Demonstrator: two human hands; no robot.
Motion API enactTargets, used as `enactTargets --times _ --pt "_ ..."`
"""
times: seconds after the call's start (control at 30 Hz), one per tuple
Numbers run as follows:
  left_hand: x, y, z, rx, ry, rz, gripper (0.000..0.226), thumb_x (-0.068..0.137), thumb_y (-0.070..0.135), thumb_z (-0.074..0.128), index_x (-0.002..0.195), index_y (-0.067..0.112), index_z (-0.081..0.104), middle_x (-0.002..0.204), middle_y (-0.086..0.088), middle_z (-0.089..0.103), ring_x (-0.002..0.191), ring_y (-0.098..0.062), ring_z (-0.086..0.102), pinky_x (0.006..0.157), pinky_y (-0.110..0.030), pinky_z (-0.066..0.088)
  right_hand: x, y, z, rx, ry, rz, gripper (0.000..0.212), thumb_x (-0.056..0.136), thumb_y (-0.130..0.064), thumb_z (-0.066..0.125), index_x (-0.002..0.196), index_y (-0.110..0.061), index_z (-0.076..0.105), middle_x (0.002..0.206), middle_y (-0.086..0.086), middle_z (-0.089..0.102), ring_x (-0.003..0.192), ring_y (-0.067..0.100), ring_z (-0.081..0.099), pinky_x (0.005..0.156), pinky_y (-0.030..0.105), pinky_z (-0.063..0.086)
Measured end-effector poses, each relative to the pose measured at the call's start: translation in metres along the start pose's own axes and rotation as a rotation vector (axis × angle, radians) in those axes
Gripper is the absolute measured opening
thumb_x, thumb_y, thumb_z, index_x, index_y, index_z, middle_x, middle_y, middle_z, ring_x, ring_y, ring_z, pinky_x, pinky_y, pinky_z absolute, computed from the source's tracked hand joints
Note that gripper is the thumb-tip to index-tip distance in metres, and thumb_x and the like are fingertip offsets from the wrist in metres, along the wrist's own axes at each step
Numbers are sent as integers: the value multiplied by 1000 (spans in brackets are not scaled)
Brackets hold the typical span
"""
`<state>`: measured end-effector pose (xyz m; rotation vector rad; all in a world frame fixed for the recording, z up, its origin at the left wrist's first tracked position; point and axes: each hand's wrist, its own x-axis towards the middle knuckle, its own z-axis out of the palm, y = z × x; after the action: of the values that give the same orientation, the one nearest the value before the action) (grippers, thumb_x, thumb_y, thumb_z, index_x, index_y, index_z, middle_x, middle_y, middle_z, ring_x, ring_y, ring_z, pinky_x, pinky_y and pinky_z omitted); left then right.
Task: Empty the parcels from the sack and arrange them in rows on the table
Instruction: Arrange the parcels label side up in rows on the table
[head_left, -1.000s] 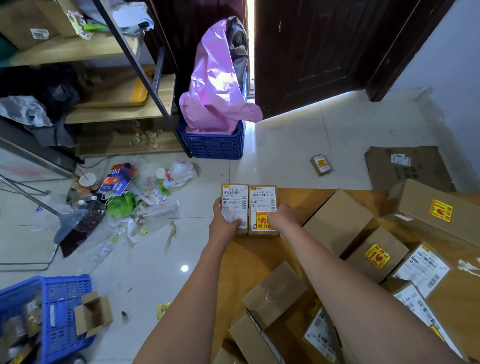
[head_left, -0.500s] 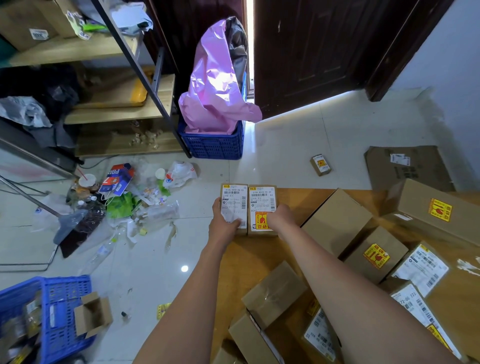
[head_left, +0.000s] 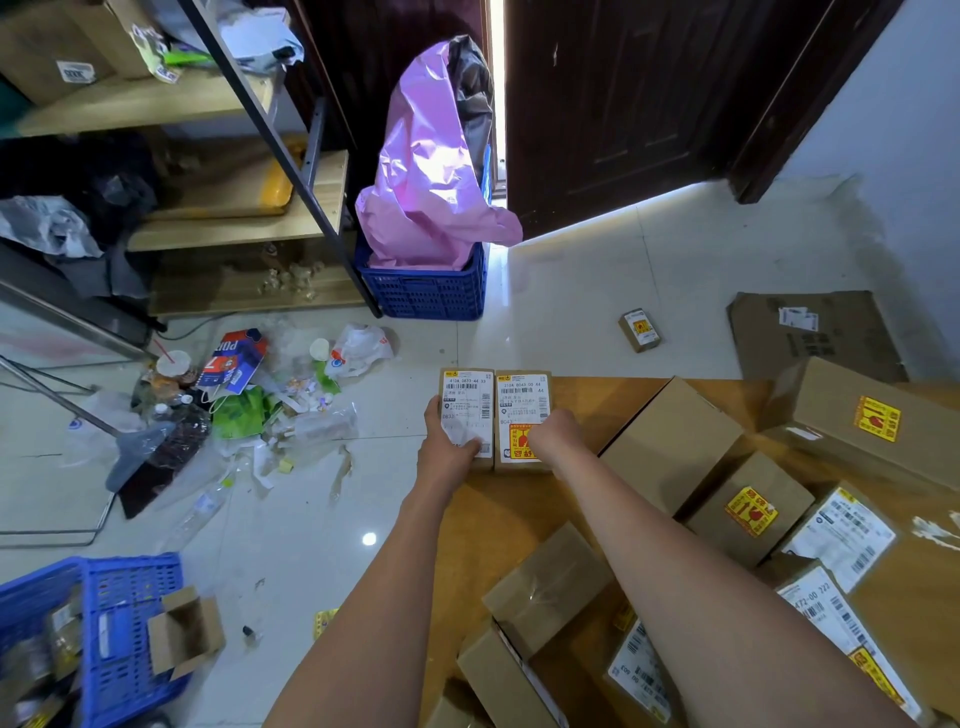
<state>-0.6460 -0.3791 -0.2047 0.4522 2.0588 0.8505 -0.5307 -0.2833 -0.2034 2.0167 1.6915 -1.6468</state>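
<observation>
Two small labelled parcels lie side by side at the far left corner of the wooden table (head_left: 613, 400). My left hand (head_left: 449, 449) grips the left parcel (head_left: 467, 400) at its near end, thumb on the label. My right hand (head_left: 553, 434) rests, fingers curled, on the near right part of the right parcel (head_left: 522, 400), which has a yellow fragile sticker. Several more cardboard parcels lie jumbled on the table to the right and near me, among them a plain box (head_left: 670, 441) and a stickered box (head_left: 748, 506).
A small parcel (head_left: 640, 330) and a flattened carton (head_left: 815, 332) lie on the tiled floor beyond the table. A blue crate (head_left: 426, 291) holds a pink bag (head_left: 431, 176). Litter (head_left: 249, 400) covers the floor at left; another blue crate (head_left: 119, 623) stands near left.
</observation>
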Motion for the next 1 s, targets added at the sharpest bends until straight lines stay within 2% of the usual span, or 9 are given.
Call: enactTargets --times 0.07,0.17,0.23,0.33,0.4,0.53,0.7,0.83,1.0 --pt "1 0 -1 9 -5 -7 82 90 8 64 150 31 14 148 -5 45 126 -29 53 91 -35 48 -2 -1 -2 -15 -3 -7 31 96 -2 48 124 -9 59 129 9 63 110 25 64 60 21 46" --pt "3 1 -1 37 -5 -15 81 90 9 65 149 31 15 147 -3 47 124 -29 54 87 -31 46 -4 -1 -6 -44 -13 -4 31 97 -4 47 125 -9 59 130 9 63 109 25 63 59 21 45" --pt "5 1 -2 64 -1 -18 81 89 12 66 149 31 16 147 -3 48 124 -30 54 93 -36 48 -4 -2 -8 -31 -19 -1 34 97 -6 46 127 -10 60 131 9 63 110 25 63 62 22 46" --pt "3 1 -3 100 49 -24 88 87 20 69 152 33 11 146 -9 47 126 -33 52 102 -48 48 -7 -3 -13 -20 -7 5 32 99 -9 46 129 -9 58 133 9 61 111 25 62 59 21 44" --pt "2 -1 -3 144 99 -26 88 85 26 70 152 33 13 144 -14 47 128 -36 49 103 -54 45 -10 -4 -18 -27 21 8 30 100 -13 46 128 -7 56 133 10 61 111 26 61 64 23 44" --pt "-4 9 -1 226 171 34 75 87 31 65 150 27 25 141 -11 50 131 -34 44 106 -50 41 -19 -5 -29 -54 50 14 32 98 -19 51 128 -6 50 129 11 61 108 27 61 75 32 50" --pt "-23 38 8 264 154 84 65 91 30 61 149 22 32 144 -14 44 135 -34 35 109 -46 35 -37 -13 -56 -87 68 -40 38 97 -26 56 127 -4 53 123 12 61 104 27 60 70 29 44" --pt "-46 56 26 269 106 155 64 90 30 63 147 25 35 141 -14 46 130 -33 42 106 -47 41 -52 -12 -84 -136 103 -74 33 93 -14 51 123 0 56 102 9 56 88 24 54 50 24 34" --pt "-82 64 46 281 13 193 59 91 30 62 144 27 38 138 -14 45 125 -35 45 99 -51 46 -72 3 -111 -159 140 -95 13 90 -10 50 103 -9 51 99 10 54 87 26 53 57 25 38"
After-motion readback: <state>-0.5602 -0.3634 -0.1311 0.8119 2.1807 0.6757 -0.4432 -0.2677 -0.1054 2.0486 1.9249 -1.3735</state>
